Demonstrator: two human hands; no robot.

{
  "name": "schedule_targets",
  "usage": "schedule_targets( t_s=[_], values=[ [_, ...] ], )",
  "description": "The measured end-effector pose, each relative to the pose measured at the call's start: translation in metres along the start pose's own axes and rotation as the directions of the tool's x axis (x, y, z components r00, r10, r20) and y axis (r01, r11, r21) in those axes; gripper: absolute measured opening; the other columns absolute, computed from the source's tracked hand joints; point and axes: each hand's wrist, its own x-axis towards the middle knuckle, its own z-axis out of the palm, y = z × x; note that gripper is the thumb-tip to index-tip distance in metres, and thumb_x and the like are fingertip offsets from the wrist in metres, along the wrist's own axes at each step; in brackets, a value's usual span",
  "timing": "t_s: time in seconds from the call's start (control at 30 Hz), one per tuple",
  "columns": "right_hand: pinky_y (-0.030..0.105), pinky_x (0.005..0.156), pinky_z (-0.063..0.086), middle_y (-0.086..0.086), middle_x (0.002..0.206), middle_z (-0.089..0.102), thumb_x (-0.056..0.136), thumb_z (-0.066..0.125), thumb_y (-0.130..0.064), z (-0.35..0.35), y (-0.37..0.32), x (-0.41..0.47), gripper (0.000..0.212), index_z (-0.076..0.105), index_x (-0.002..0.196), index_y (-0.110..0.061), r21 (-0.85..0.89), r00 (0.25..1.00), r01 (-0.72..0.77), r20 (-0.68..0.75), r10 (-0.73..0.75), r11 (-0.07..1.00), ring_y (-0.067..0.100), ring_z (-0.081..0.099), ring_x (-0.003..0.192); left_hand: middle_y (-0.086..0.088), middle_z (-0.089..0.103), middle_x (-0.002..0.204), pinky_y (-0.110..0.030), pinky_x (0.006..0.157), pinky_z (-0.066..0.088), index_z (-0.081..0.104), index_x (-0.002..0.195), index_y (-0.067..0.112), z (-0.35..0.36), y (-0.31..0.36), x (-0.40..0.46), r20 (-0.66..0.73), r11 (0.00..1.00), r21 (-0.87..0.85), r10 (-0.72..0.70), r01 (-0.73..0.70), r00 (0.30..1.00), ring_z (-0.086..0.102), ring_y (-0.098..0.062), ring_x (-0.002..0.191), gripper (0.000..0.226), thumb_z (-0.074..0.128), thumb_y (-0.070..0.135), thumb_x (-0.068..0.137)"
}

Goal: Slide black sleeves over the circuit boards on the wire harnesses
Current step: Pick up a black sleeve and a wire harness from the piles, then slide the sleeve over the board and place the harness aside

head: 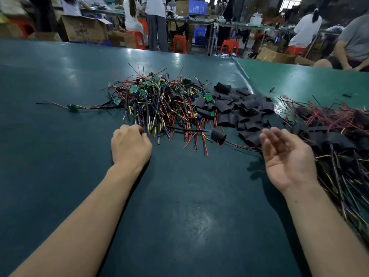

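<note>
Both forearms reach out over the green table (60, 136). My left hand (130, 145) is curled at the near edge of the tangled wire pile (159, 100), fingertips in among the wire ends; whether it pinches one I cannot tell. My right hand (285, 158) hovers palm up, fingers relaxed, holding nothing. Loose black sleeves (243, 110) lie heaped just right of the wires, and one sleeved board (218, 136) rests between the hands. Sleeves look light, soft and floppy (likely to collapse flat), so pinch one by its mouth. Boards are small, stiff and fragile at the solder joints; grip the board edges rather than tug the thin wires.
</note>
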Motion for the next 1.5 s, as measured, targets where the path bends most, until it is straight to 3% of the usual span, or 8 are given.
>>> schedule_targets(
  t_s=[0.2, 0.33, 0.47, 0.67, 0.77, 1.03, 1.2, 1.5],
  values=[
    [0.02, 0.047, 0.052, 0.009, 0.071, 0.071, 0.097, 0.052, -0.011, 0.014, 0.021, -0.013, 0.016, 0.066, 0.096, -0.004, -0.292, 0.981, -0.002, 0.186, 0.059, 0.956, 0.016, 0.065, 0.054, -0.008, 0.071, 0.1, -0.038, 0.086, 0.042, 0.065, 0.109, 0.012, -0.009, 0.003, -0.006, -0.133, 0.983, -0.185, -0.039, 0.014, 0.99, 0.059, -0.033, 0.101, 0.021, 0.056, 0.014, 0.091],
    [0.022, 0.045, 0.051, 0.01, 0.069, 0.07, 0.096, 0.053, -0.005, 0.017, 0.028, -0.016, 0.016, 0.067, 0.092, -0.003, -0.379, 0.978, 0.016, 0.197, 0.063, 0.925, 0.017, 0.062, 0.051, -0.011, 0.067, 0.096, -0.043, 0.086, 0.043, 0.07, 0.095, 0.009, -0.013, 0.016, -0.017, -0.225, 0.95, -0.13, 0.249, -0.282, 0.942, 0.055, -0.034, 0.093, 0.011, 0.062, 0.014, 0.089],
    [0.021, 0.042, 0.048, 0.008, 0.066, 0.069, 0.097, 0.052, -0.005, 0.018, 0.031, -0.015, 0.017, 0.067, 0.089, -0.003, -0.393, 0.979, 0.041, 0.201, 0.043, 0.919, 0.017, 0.06, 0.048, -0.008, 0.069, 0.098, -0.043, 0.087, 0.046, 0.072, 0.098, 0.009, -0.001, 0.04, -0.028, 0.003, 0.821, -0.106, 0.564, -0.56, 0.826, 0.059, -0.03, 0.095, 0.016, 0.063, 0.02, 0.091],
    [0.022, 0.041, 0.047, 0.009, 0.064, 0.067, 0.098, 0.05, -0.009, 0.015, 0.028, -0.012, 0.021, 0.067, 0.087, -0.003, -0.352, 0.982, 0.059, 0.19, 0.01, 0.934, 0.017, 0.059, 0.047, -0.006, 0.06, 0.129, -0.042, 0.1, 0.039, 0.053, 0.132, 0.015, 0.035, 0.092, 0.0, 0.242, 0.774, 0.04, 0.606, -0.632, 0.758, 0.05, -0.027, 0.12, 0.037, 0.05, 0.03, 0.098],
    [0.022, 0.041, 0.047, 0.009, 0.065, 0.067, 0.097, 0.051, -0.005, 0.012, 0.027, -0.012, 0.019, 0.067, 0.087, -0.003, -0.354, 0.983, 0.064, 0.186, 0.003, 0.933, 0.017, 0.058, 0.047, -0.003, 0.062, 0.117, -0.039, 0.088, 0.036, 0.061, 0.121, 0.021, 0.042, 0.103, 0.007, 0.253, 0.742, 0.156, 0.608, -0.652, 0.752, 0.051, -0.028, 0.112, 0.028, 0.048, 0.031, 0.099],
    [0.022, 0.043, 0.05, 0.008, 0.067, 0.071, 0.094, 0.064, -0.015, 0.012, 0.039, -0.01, 0.013, 0.067, 0.096, -0.002, -0.584, 0.96, 0.039, 0.247, 0.132, 0.811, 0.017, 0.063, 0.048, -0.005, 0.068, 0.1, -0.042, 0.083, 0.047, 0.077, 0.105, 0.015, 0.014, 0.093, 0.001, -0.039, 0.727, -0.3, 0.638, -0.618, 0.769, 0.061, -0.028, 0.094, 0.017, 0.064, 0.017, 0.093],
    [0.03, 0.053, 0.057, 0.007, 0.1, 0.074, 0.072, 0.072, -0.03, 0.016, 0.041, -0.015, 0.066, 0.05, 0.134, -0.025, -0.473, 0.904, 0.101, 0.411, 0.118, 0.875, 0.024, 0.071, 0.067, -0.005, 0.065, 0.089, -0.025, 0.071, 0.048, 0.075, 0.104, 0.003, -0.006, 0.091, -0.022, -0.118, 0.545, -0.507, 0.723, -0.668, 0.68, 0.06, -0.017, 0.077, 0.017, 0.065, 0.005, 0.091],
    [0.026, 0.06, 0.056, 0.01, 0.086, 0.074, 0.081, 0.065, -0.016, 0.015, 0.034, -0.018, 0.027, 0.069, 0.108, -0.012, -0.235, 0.892, 0.115, 0.453, 0.004, 0.965, 0.022, 0.07, 0.065, -0.009, 0.063, 0.079, -0.038, 0.066, 0.045, 0.076, 0.097, 0.011, -0.019, 0.087, -0.039, -0.207, 0.471, 0.061, 0.868, -0.88, 0.45, 0.059, -0.029, 0.069, 0.026, 0.071, -0.005, 0.077]
  ],
)
